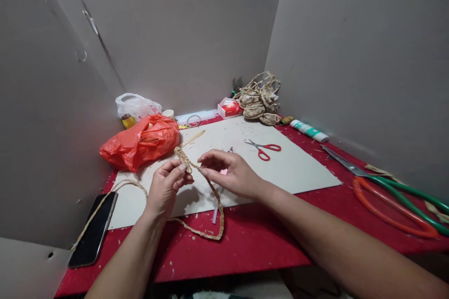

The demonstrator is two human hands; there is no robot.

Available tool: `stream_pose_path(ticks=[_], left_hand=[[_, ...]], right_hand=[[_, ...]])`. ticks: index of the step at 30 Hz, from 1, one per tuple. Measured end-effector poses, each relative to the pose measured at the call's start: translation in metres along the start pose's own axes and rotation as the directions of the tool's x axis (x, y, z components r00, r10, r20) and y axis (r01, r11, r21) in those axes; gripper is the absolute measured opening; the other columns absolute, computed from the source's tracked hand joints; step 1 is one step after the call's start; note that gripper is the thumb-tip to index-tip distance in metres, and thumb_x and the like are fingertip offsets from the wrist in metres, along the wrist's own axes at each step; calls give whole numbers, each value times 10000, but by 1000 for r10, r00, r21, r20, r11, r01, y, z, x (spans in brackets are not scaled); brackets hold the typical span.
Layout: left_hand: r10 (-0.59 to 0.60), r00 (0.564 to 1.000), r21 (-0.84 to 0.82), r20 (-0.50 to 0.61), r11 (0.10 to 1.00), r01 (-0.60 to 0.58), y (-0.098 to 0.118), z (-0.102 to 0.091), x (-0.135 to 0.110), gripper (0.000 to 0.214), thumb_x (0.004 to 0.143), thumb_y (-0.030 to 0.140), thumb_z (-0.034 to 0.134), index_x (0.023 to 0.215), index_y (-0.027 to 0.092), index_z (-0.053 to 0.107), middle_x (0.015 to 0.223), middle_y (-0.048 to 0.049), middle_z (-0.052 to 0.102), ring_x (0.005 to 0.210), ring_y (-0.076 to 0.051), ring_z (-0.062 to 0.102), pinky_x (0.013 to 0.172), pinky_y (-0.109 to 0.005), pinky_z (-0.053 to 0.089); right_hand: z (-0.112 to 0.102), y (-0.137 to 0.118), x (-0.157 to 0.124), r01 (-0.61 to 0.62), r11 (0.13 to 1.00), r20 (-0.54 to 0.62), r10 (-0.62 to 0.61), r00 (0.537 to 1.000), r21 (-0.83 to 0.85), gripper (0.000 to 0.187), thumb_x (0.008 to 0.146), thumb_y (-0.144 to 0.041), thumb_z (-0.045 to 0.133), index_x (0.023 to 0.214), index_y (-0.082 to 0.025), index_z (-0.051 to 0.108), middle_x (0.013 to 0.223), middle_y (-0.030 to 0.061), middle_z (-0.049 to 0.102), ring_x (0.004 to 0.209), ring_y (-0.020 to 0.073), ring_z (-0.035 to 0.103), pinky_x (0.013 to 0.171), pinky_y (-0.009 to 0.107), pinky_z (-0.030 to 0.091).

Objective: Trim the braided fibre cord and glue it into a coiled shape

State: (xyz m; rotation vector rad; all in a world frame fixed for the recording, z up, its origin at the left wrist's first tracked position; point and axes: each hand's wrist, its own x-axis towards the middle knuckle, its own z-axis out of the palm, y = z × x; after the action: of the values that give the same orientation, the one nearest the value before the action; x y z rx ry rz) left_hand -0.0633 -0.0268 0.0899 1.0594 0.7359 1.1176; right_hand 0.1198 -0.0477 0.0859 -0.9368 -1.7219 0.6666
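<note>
Above the white board point(301, 168), my left hand point(166, 182) pinches a small flat coil of braided straw cord point(182, 158) between thumb and fingers. My right hand point(229, 170) grips the same cord close to the coil, thumb against the forefinger. From there the cord loops down over the red tablecloth point(245, 243) and passes under my left forearm. Another length of it curves out to the left, across a black phone point(93, 231). Beneath my right hand lies a clear plastic stick point(215, 213), partly hidden.
Red-handled scissors point(264, 147) lie on the board; large shears point(368, 175) with green and orange handles are at right. An orange plastic bag point(143, 142) sits at left. Woven straw pieces point(257, 103) are piled at the back, near a white-and-green tube point(308, 131). Grey panels point(175, 32) enclose the table.
</note>
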Motion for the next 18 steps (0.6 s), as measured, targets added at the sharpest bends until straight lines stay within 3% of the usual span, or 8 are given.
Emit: stream_pose_path(ticks=[3, 5, 8, 10, 14, 18], left_hand=[[52, 997, 65, -63, 997, -48, 1, -2, 2, 162, 708, 241, 741, 771, 139, 632, 681, 20, 614, 580, -91, 599, 627, -241, 511], [93, 990, 124, -109, 989, -80, 1, -2, 3, 189, 696, 258, 750, 773, 138, 625, 658, 25, 607, 566, -94, 598, 615, -239, 507], [127, 981, 177, -146, 979, -101, 3, -2, 3, 222, 690, 279, 754, 788, 133, 619, 632, 28, 599, 557, -98, 598, 604, -239, 505], [129, 981, 188, -142, 977, -101, 3, -1, 2, 231, 690, 281, 754, 799, 129, 619, 632, 27, 601, 557, -98, 594, 600, -239, 504], [125, 985, 181, -122, 978, -101, 4, 0, 1, 235, 691, 274, 756, 812, 125, 621, 656, 21, 612, 564, -93, 587, 599, -240, 502], [126, 985, 145, -122, 984, -108, 5, -1, 0, 233, 687, 269, 762, 804, 130, 616, 652, 25, 611, 567, -95, 589, 599, -245, 507]], right_hand=[[-16, 2, 5, -72, 995, -21, 71, 997, -68, 186, 842, -341, 580, 910, -172, 623, 769, 15, 653, 658, 130, 591, 584, 246, 470], [-28, 6, 4, -158, 959, -12, 160, 987, -237, 227, 870, -383, 535, 900, -179, 629, 771, 22, 658, 663, 144, 600, 593, 258, 469], [-42, 14, -5, -198, 739, 47, 296, 954, -644, 225, 856, -374, 553, 938, -183, 640, 884, 71, 680, 795, 201, 628, 680, 295, 461], [-46, 19, -14, -179, 614, 73, 362, 929, -769, 261, 816, -371, 601, 974, -166, 639, 956, 123, 675, 863, 255, 626, 704, 326, 447], [-43, 26, -28, -171, 522, 77, 420, 904, -835, 338, 826, -336, 574, 1098, -135, 582, 1026, 178, 658, 920, 302, 622, 711, 346, 429], [-37, 33, -33, -191, 501, 50, 428, 902, -844, 345, 880, -308, 488, 1181, -140, 512, 1015, 168, 674, 906, 291, 638, 690, 332, 425]])
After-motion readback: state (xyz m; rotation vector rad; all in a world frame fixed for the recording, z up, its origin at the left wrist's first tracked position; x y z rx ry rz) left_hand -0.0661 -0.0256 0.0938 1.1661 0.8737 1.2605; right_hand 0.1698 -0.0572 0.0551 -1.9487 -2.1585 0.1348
